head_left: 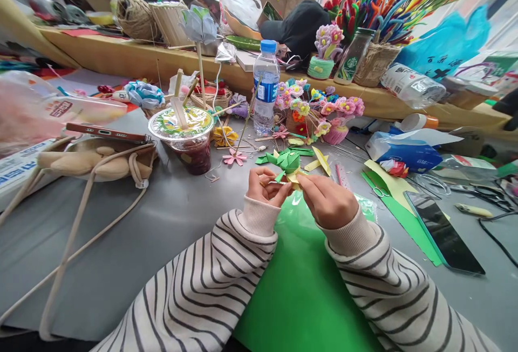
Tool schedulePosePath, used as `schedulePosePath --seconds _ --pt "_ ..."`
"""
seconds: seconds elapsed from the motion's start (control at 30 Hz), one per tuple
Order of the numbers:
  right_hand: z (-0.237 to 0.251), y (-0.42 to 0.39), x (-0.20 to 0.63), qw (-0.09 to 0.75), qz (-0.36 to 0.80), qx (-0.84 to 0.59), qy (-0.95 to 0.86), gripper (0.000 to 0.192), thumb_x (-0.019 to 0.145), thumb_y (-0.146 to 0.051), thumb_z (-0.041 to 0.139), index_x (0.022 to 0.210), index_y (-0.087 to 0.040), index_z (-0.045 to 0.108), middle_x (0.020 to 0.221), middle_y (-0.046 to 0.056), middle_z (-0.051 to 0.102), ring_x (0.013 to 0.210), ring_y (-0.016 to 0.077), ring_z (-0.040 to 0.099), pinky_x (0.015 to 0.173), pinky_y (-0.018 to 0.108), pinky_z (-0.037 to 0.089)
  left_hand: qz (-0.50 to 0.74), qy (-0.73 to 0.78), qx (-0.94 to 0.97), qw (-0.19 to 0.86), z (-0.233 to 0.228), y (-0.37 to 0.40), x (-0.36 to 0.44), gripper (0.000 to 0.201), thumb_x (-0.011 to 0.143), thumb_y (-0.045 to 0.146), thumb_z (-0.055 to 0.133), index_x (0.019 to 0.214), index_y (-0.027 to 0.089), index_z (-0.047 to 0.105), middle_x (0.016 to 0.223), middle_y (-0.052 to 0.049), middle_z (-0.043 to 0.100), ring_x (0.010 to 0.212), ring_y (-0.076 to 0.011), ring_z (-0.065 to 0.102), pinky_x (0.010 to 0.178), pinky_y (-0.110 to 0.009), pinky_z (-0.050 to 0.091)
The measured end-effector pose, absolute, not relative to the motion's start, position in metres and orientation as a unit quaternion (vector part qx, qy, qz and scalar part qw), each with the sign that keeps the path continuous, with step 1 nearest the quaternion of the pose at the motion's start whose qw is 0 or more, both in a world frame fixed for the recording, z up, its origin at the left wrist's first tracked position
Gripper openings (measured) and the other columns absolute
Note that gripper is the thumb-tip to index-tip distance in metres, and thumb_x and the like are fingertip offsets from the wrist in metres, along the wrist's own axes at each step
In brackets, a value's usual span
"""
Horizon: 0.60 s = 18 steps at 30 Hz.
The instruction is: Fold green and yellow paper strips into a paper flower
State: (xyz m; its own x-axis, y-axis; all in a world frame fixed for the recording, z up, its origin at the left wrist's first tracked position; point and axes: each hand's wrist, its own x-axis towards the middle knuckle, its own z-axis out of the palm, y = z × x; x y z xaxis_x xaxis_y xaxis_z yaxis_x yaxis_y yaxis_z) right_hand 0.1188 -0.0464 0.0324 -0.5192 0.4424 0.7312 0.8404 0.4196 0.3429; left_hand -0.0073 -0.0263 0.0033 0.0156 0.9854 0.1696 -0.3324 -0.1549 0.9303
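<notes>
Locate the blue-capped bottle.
In the head view, the bottle stands upright near the middle, toward the table's back, just left of pink and yellow flowers.

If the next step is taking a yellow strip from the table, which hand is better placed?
Probably the right hand: it is nearer to the yellow strips than the left hand. Both pinch yellow paper, so the right would first need to let go.

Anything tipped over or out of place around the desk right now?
Yes: at the right of the shelf, a clear bottle lies on its side by the front edge, whereas the blue-capped bottle stands upright. No spill shows.
</notes>
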Motion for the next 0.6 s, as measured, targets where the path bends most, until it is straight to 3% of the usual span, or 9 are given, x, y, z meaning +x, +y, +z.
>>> schedulePosePath --seconds 0.17,0.27,0.43,0.6 --pt "0.0319 -0.0466 0.1183 0.293 -0.339 -0.410 -0.794 0.016 0.071 -0.014 0.054 0.084 -0.009 0.060 0.075 0.007 0.066 0.067 0.0131 0.059 0.061 0.021 0.046 0.567 0.395 0.581 0.429 -0.0007 -0.0288 -0.0136 0.030 0.066 0.026 0.057 0.095 0.023 0.047 0.079 -0.001 0.060 0.064 -0.0122 0.060 0.061 -0.025 0.051" --pt "0.0298 -0.0474 0.1180 0.294 -0.332 -0.413 -0.795 0.016 0.072 -0.013 0.052 0.086 -0.009 0.059 0.077 0.007 0.065 0.070 0.0133 0.059 0.061 0.021 0.046 0.551 0.402 0.628 0.374 -0.0024 -0.0301 -0.0149 0.025 0.070 0.025 0.053 0.094 0.022 0.056 0.082 -0.004 0.062 0.069 -0.0134 0.060 0.064 -0.024 0.050" --pt "0.0281 -0.0490 0.1185 0.283 -0.342 -0.416 -0.794 0.020 0.070 -0.013 0.054 0.089 -0.010 0.058 0.079 0.007 0.065 0.070 0.0141 0.057 0.061 0.023 0.045 0.559 0.389 0.577 0.450 0.0004 -0.0305 -0.0130 0.029 0.068 0.027 0.054 0.097 0.023 0.052 0.076 -0.001 0.062 0.061 -0.0118 0.060 0.057 -0.022 0.051" --pt "0.0341 -0.0488 0.1226 0.253 -0.351 -0.396 -0.810 0.019 0.072 -0.013 0.051 0.089 -0.012 0.058 0.075 0.004 0.064 0.065 0.0120 0.055 0.059 0.023 0.043 0.506 0.385 0.599 0.488 0.0062 -0.0227 -0.0179 0.021 0.065 0.029 0.056 0.083 0.018 0.056 0.068 -0.001 0.060 0.060 -0.0120 0.061 0.055 -0.020 0.050"
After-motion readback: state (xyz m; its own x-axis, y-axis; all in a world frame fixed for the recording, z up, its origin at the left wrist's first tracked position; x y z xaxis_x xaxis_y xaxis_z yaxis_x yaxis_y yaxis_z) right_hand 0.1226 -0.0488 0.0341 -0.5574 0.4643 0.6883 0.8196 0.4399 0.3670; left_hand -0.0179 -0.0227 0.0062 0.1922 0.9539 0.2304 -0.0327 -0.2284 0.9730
